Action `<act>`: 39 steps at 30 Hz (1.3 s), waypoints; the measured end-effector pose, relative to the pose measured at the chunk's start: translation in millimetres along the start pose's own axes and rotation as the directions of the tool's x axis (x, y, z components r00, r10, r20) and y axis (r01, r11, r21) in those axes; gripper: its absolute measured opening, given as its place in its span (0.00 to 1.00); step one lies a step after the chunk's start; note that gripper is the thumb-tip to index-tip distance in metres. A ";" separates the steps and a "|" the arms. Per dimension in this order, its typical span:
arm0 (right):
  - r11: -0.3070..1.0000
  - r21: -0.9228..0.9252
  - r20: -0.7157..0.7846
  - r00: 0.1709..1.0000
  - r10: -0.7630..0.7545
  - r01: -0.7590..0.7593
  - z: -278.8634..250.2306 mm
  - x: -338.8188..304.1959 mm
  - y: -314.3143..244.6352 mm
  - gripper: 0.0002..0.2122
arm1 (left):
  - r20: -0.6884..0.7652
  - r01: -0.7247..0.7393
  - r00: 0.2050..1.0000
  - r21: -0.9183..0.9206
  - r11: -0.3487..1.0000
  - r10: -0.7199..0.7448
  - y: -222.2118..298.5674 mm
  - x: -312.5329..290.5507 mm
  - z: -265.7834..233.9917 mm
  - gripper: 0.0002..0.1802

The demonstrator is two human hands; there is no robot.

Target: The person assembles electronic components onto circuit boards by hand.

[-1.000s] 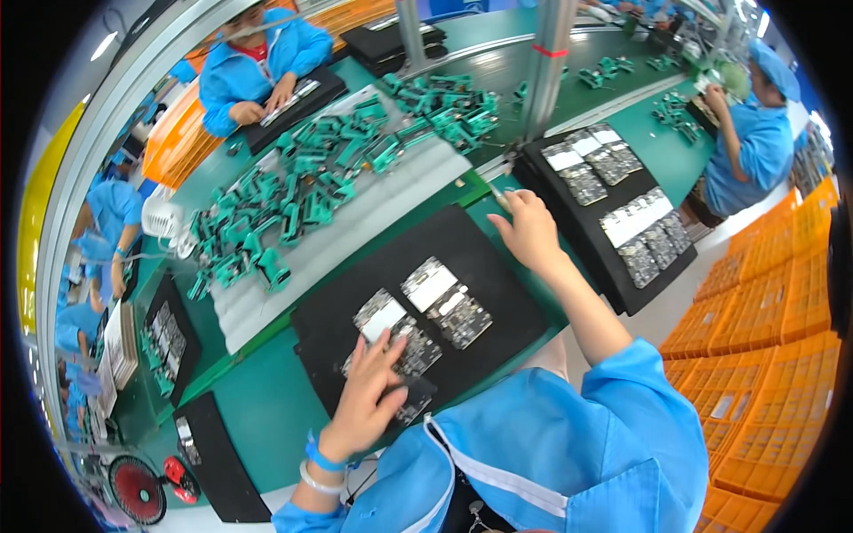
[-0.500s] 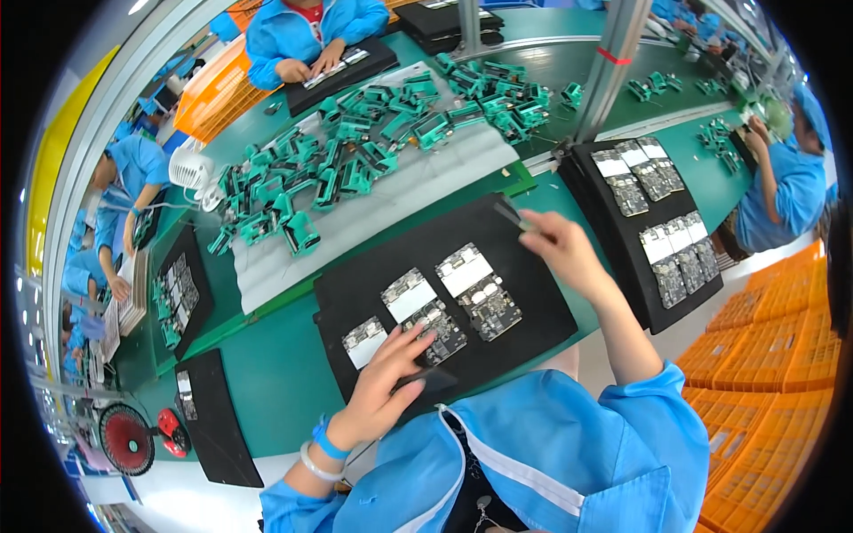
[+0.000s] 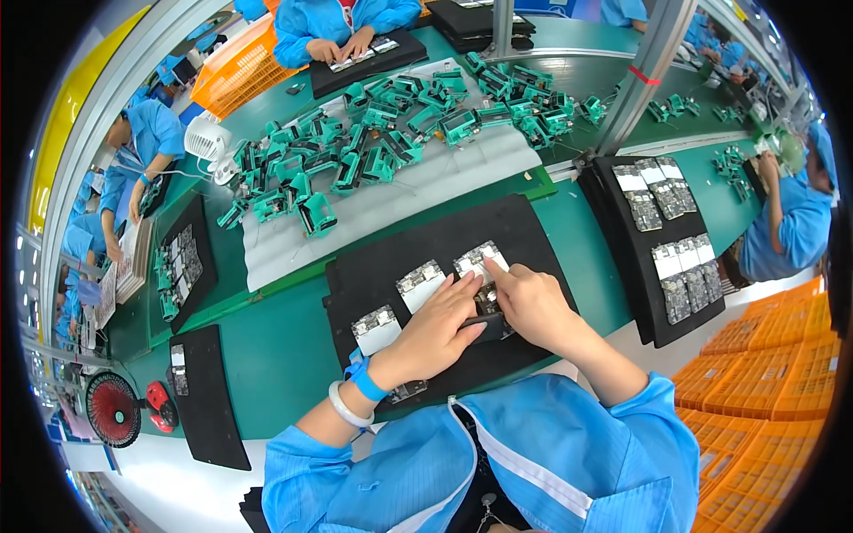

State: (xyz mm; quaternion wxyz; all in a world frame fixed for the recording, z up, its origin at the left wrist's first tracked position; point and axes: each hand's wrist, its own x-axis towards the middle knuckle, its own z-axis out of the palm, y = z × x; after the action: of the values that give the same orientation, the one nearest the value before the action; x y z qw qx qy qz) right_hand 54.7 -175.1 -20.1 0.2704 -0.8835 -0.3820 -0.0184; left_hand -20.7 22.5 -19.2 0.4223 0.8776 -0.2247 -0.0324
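On a black foam mat point(image 3: 533, 229) lie dark circuit boards with white strips: a right board point(image 3: 478, 258), a middle board point(image 3: 421, 282) and a left board point(image 3: 377, 330), partly covered by my hands and forearm. My right hand point(image 3: 536, 306) is closed, its index finger pressing the right board's white strip; what it pinches is hidden. My left hand point(image 3: 431, 330) reaches across the middle board, its fingertips at the right board's left edge. By its thumb shows a dark flat piece point(image 3: 485, 332), apparently held in this hand and mostly hidden.
Many green plastic frames point(image 3: 382, 133) are heaped on a white sheet point(image 3: 293, 249) beyond the mat. More boards lie on a black foam stack point(image 3: 635, 244) at right. Left stand a small fan point(image 3: 114, 409) and another mat point(image 3: 211, 400). Orange crates point(image 3: 755, 382) stand lower right. Co-workers sit around.
My right hand has come down and left from the mat's far right corner onto the right board. My left hand has moved right and farther in, the dark piece moving with it.
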 end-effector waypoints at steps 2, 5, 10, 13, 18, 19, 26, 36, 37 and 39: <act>1.000 -0.031 0.038 0.999 0.007 -0.006 -0.1 1.4 -1.3 0.18 | 0.002 -0.002 1.000 -0.003 1.000 0.002 -1.2 -0.5 -3.0 0.12; 0.998 -0.061 0.061 0.998 0.019 -0.016 1.2 0.6 -3.9 0.18 | 0.028 0.052 0.998 -0.025 0.998 -0.051 -4.3 0.4 -7.3 0.17; 0.999 -0.051 0.040 0.999 -0.001 0.003 3.9 0.6 -4.7 0.17 | -0.010 0.005 1.000 -0.002 1.000 -0.005 -9.4 -0.5 -6.1 0.29; 0.999 0.051 -0.002 1.000 -0.019 0.020 7.8 1.1 3.6 0.18 | -0.013 -0.007 1.000 0.002 1.000 0.007 -12.4 -0.7 -5.0 0.30; 0.999 0.025 -0.039 0.999 -0.023 0.024 11.7 -2.8 -2.7 0.18 | -0.011 -0.016 1.000 0.024 1.000 0.016 -13.8 -1.6 -3.6 0.30; 1.000 -0.019 -0.065 0.998 -0.026 0.025 14.0 -4.9 -5.3 0.18 | -0.022 -0.030 0.999 0.041 0.999 0.031 -15.1 -2.2 -2.4 0.29; 0.998 -0.065 -0.050 0.999 -0.005 0.002 -5.6 -1.9 -27.9 0.19 | -0.141 -0.012 0.990 0.050 0.999 0.019 10.5 -30.2 -24.6 0.10; 0.994 -0.019 0.062 0.993 -0.103 0.105 38.4 21.0 -58.9 0.19 | -0.059 0.138 0.989 0.074 0.988 -0.133 -1.7 -67.2 -34.7 0.11; 0.993 -0.029 0.072 0.991 -0.109 0.112 39.4 21.4 -60.8 0.20 | -0.058 0.130 0.990 0.079 0.988 -0.126 -3.6 -67.2 -35.5 0.12; 0.993 -0.048 0.075 0.991 -0.108 0.111 40.4 22.4 -63.2 0.20 | -0.043 0.130 0.991 0.084 0.988 -0.127 -5.6 -67.1 -36.4 0.12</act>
State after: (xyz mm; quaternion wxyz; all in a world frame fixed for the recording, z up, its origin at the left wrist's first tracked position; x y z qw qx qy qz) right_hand 20.2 -104.9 -19.9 0.2321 -0.8680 -0.4389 -0.0111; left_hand -69.8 80.2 -9.0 0.3852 0.9081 -0.1607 -0.0333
